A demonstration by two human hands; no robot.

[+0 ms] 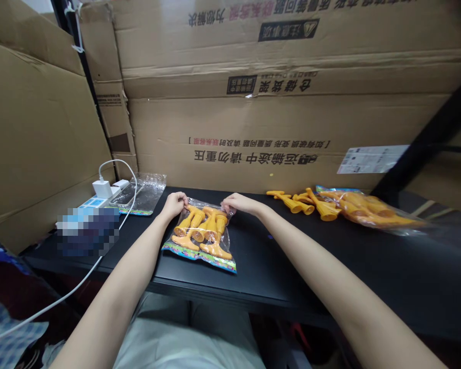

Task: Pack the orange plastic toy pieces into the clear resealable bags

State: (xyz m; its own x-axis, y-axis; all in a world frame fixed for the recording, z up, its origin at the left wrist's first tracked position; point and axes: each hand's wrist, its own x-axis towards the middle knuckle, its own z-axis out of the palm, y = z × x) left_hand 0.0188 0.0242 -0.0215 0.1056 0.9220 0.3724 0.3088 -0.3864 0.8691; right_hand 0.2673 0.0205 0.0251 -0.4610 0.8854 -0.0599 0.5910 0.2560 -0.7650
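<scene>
A clear plastic bag (pixel 226 241) with a colourful printed band along its near edge lies on the black tabletop in front of me. Inside it are several orange plastic pieces (pixel 205 230) with cone-shaped ends and curved bars. My left hand (pixel 174 205) pinches the bag's far left corner. At the far right corner, my right hand (pixel 238 203) grips the plastic between closed fingers. The bag's far edge stretches between both hands.
Loose orange pieces (pixel 309 204) and another filled bag (pixel 369 207) lie at the right. Flat clear bags (pixel 146 192) sit at the left, beside a power strip (pixel 96 201) and a white cable (pixel 72 291). Cardboard (pixel 234 118) stands behind the black table (pixel 269 277).
</scene>
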